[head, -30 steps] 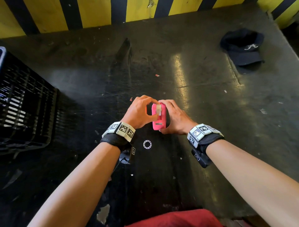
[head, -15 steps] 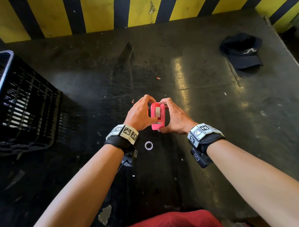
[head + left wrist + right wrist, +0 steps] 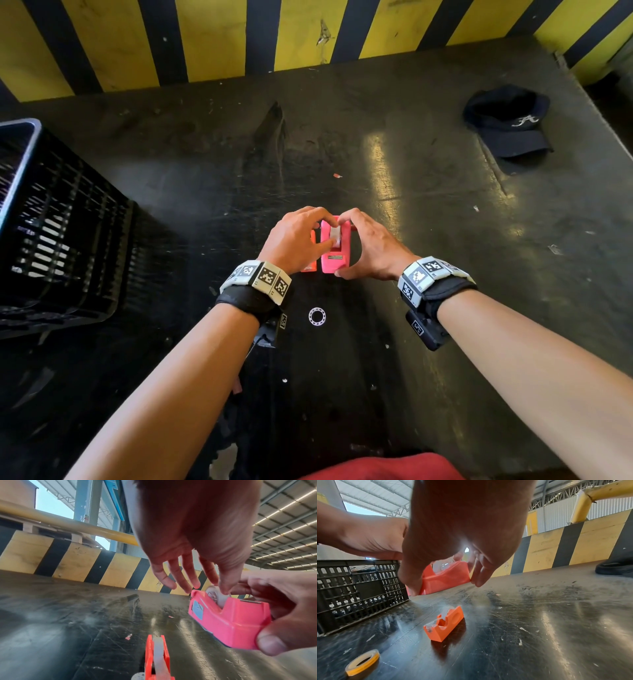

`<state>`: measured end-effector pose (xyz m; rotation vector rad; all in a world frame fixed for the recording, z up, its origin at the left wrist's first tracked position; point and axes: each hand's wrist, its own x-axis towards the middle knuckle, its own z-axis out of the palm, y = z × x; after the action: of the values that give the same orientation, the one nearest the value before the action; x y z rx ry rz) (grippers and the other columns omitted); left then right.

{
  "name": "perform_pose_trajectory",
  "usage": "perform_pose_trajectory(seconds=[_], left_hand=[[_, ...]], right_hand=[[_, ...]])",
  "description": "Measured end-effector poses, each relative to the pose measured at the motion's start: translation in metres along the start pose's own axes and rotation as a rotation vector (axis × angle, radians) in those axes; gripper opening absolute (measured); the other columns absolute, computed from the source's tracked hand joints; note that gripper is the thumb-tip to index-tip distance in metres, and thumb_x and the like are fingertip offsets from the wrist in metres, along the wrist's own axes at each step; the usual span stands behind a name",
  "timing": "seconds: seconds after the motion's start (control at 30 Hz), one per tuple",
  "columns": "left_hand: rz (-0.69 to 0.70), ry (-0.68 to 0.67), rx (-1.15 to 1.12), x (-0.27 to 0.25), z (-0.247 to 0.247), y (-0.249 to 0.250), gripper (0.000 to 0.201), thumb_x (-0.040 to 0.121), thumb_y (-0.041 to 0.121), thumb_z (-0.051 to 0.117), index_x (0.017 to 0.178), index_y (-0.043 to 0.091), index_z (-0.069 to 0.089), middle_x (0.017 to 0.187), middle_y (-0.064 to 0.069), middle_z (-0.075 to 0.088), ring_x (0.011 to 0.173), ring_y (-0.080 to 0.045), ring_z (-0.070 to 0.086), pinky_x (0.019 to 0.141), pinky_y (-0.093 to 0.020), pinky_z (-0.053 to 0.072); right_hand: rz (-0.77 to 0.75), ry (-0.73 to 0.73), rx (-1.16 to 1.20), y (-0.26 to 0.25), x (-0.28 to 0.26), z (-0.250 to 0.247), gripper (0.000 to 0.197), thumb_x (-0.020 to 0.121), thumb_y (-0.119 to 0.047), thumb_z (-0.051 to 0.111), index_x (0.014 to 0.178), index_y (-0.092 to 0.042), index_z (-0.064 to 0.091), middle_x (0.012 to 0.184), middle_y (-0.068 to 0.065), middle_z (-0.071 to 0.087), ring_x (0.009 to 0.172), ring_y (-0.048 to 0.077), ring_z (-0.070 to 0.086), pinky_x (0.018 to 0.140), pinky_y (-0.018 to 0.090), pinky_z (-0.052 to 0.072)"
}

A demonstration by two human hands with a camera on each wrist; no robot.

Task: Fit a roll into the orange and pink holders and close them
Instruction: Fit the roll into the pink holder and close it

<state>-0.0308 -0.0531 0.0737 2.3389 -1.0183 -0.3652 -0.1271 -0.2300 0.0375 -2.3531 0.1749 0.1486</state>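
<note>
My right hand (image 3: 346,248) grips the pink holder (image 3: 335,262) just above the dark table, thumb at its near end and fingers along its far side. A pale tape roll (image 3: 215,596) sits in the holder's slot. My left hand (image 3: 330,231) pinches the top of that roll with thumb and index finger, while its other fingers (image 3: 171,584) stay straight. The orange holder (image 3: 444,623) stands on the table under my left hand with a roll in it and tape drawn to its cutter. A spare roll (image 3: 317,316) lies flat near my wrists.
A black slatted crate (image 3: 58,233) stands at the left of the table (image 3: 428,212). A dark cap (image 3: 510,126) lies at the far right. A yellow and black striped barrier (image 3: 219,37) runs along the far edge. Small scraps dot the surface.
Both hands remain at the pink holder in about the same place. The left thumb and index finger have shifted onto the roll on top.
</note>
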Motion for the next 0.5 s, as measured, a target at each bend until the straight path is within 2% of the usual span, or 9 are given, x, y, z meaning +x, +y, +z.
perform_pose_trajectory(seconds=[0.23,0.33,0.43,0.5], left_hand=[[0.036,0.097,0.114,0.0009,-0.0033,0.0037,0.010,0.088,0.033,0.074,0.095,0.026,0.078,0.112,0.007,0.074,0.094,-0.015,0.069,0.082,-0.039,0.059],[0.028,0.089,0.119,0.0004,-0.0037,0.0036,0.009,0.090,0.032,0.073,0.094,0.026,0.077,0.115,0.006,0.074,0.100,-0.016,0.068,0.085,-0.039,0.059],[0.016,0.073,0.128,0.0001,-0.0049,0.0050,0.010,0.092,0.032,0.071,0.094,0.026,0.078,0.123,0.008,0.071,0.108,-0.017,0.064,0.087,-0.033,0.053],[0.022,0.047,0.148,-0.0008,-0.0067,0.0074,0.012,0.092,0.033,0.070,0.095,0.026,0.079,0.127,0.009,0.069,0.112,-0.018,0.061,0.087,-0.034,0.051]], right_hand=[[-0.002,0.000,-0.017,-0.0054,0.0032,-0.0042,0.089,0.056,-0.035,0.095,0.127,-0.029,0.041,0.131,-0.003,0.052,0.116,0.018,0.056,0.094,0.033,0.047],[-0.001,-0.005,-0.028,-0.0066,0.0029,-0.0041,0.090,0.056,-0.036,0.095,0.127,-0.030,0.040,0.130,-0.004,0.052,0.114,0.018,0.056,0.093,0.033,0.047],[0.003,-0.011,-0.040,-0.0064,0.0030,-0.0022,0.089,0.056,-0.038,0.095,0.126,-0.031,0.040,0.128,-0.005,0.051,0.112,0.018,0.056,0.091,0.032,0.045],[0.007,-0.016,-0.041,-0.0056,0.0035,-0.0020,0.089,0.056,-0.038,0.095,0.126,-0.032,0.040,0.129,-0.005,0.051,0.114,0.019,0.057,0.093,0.032,0.046]])
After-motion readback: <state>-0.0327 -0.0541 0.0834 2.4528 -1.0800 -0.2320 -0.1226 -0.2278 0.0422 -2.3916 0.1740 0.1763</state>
